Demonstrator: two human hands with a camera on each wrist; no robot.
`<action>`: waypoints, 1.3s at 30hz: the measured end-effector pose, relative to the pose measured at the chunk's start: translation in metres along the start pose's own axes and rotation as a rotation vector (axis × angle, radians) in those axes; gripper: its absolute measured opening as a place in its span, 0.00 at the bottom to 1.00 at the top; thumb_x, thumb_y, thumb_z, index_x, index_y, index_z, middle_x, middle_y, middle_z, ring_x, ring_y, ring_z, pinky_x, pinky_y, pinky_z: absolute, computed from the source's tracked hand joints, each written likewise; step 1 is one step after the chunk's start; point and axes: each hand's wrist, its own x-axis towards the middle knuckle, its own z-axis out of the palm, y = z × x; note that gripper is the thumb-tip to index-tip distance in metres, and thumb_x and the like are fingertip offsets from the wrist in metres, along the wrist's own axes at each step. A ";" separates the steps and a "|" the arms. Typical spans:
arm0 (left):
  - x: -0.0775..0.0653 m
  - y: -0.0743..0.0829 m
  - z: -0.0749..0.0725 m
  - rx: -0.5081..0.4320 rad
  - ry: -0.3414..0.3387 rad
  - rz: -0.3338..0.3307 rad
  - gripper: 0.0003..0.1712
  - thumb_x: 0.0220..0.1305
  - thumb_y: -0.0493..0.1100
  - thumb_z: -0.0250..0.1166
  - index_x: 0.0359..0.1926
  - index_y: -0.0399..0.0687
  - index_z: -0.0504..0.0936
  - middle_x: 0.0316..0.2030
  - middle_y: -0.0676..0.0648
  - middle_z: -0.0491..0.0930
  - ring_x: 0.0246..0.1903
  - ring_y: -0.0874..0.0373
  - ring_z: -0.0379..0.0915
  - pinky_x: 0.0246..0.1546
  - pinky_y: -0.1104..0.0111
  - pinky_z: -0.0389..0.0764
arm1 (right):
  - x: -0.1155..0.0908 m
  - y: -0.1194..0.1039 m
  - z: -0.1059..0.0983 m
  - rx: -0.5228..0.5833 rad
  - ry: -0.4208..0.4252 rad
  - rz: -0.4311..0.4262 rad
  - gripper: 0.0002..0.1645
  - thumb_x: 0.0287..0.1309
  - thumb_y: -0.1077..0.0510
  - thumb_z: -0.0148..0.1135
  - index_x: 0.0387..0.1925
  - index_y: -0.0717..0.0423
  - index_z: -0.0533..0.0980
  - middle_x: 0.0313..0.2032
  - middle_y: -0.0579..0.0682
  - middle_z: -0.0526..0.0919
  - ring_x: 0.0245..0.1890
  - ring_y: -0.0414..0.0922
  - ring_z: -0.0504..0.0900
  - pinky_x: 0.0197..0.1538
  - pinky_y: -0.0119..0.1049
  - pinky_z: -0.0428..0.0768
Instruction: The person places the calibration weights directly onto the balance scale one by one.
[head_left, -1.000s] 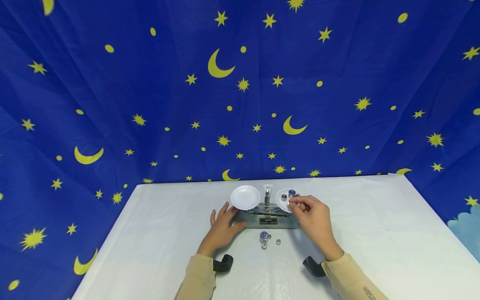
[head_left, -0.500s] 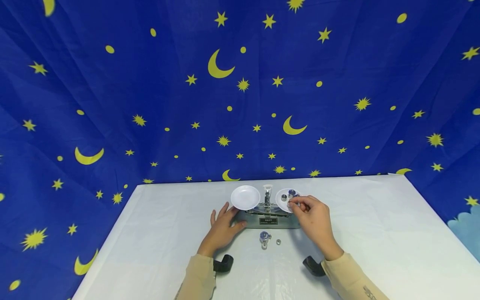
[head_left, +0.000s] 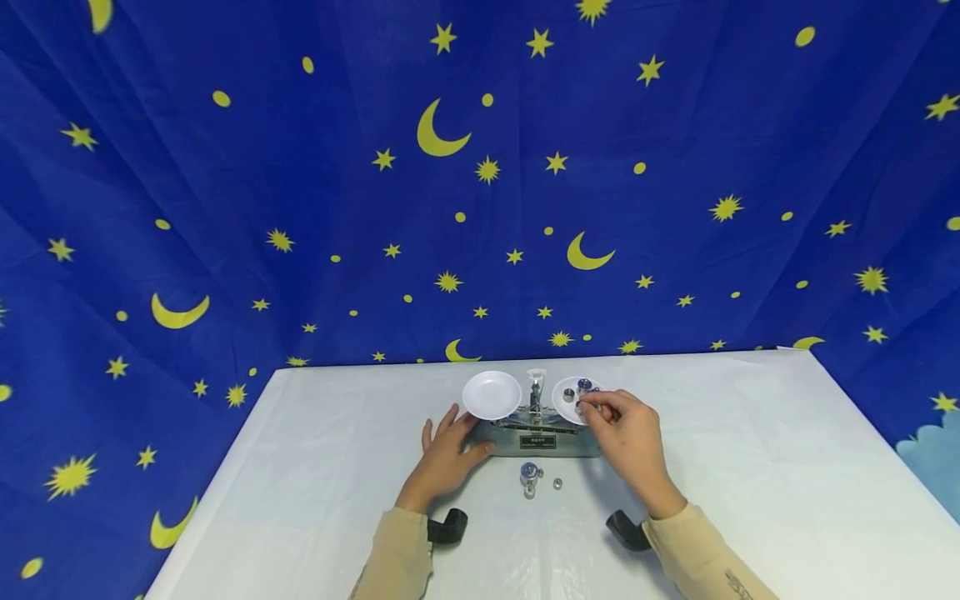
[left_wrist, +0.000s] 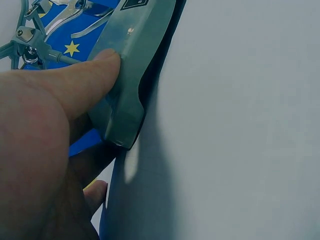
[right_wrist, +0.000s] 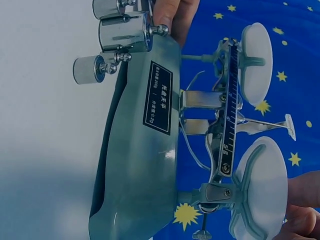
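Note:
A green-based pan balance (head_left: 501, 446) stands on the white table. My left hand (head_left: 442, 467) grips the left end of its base, with the thumb (left_wrist: 102, 70) on the front face and the fingers behind. The left pan (head_left: 491, 396) holds nothing. On the right pan (head_left: 560, 407) stand a small metal weight (head_left: 568, 396) and a larger one (head_left: 584, 385). My right hand (head_left: 630, 437) is at this pan's near edge, thumb and forefinger pinching a tiny metal weight mostly hidden by the fingertips. In the right wrist view, the fingers (right_wrist: 302, 220) show behind the pan.
Several knobbed metal weights stand in front of the base, the largest (right_wrist: 125, 32) among smaller ones; one small weight (head_left: 557, 483) lies to their right. Black curved pieces (head_left: 447, 527) stick out at both wrists. A blue star-patterned curtain (head_left: 480, 183) hangs behind the table.
Both hands keep their places. A pale glint visible at the right fingertips a second ago no longer shows; the tips look slightly lower over the pan.

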 end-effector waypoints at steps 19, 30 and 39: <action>0.001 0.000 0.001 0.001 0.000 -0.003 0.38 0.68 0.57 0.63 0.72 0.43 0.69 0.70 0.43 0.68 0.76 0.39 0.45 0.70 0.36 0.29 | 0.002 0.002 0.001 -0.038 0.020 -0.040 0.04 0.54 0.66 0.72 0.34 0.59 0.88 0.19 0.43 0.69 0.20 0.39 0.65 0.27 0.32 0.63; 0.000 0.000 0.000 0.001 -0.003 -0.001 0.38 0.68 0.57 0.63 0.72 0.43 0.69 0.70 0.43 0.69 0.76 0.38 0.45 0.70 0.35 0.29 | -0.003 -0.001 -0.003 0.046 0.002 0.008 0.06 0.54 0.67 0.72 0.36 0.60 0.87 0.20 0.44 0.72 0.19 0.37 0.67 0.25 0.27 0.66; -0.001 0.001 -0.001 -0.008 -0.008 -0.002 0.38 0.68 0.56 0.63 0.72 0.43 0.69 0.70 0.43 0.68 0.76 0.38 0.45 0.70 0.36 0.28 | -0.011 -0.012 -0.003 0.078 -0.024 -0.007 0.07 0.52 0.68 0.73 0.35 0.59 0.86 0.21 0.42 0.71 0.19 0.36 0.67 0.24 0.27 0.67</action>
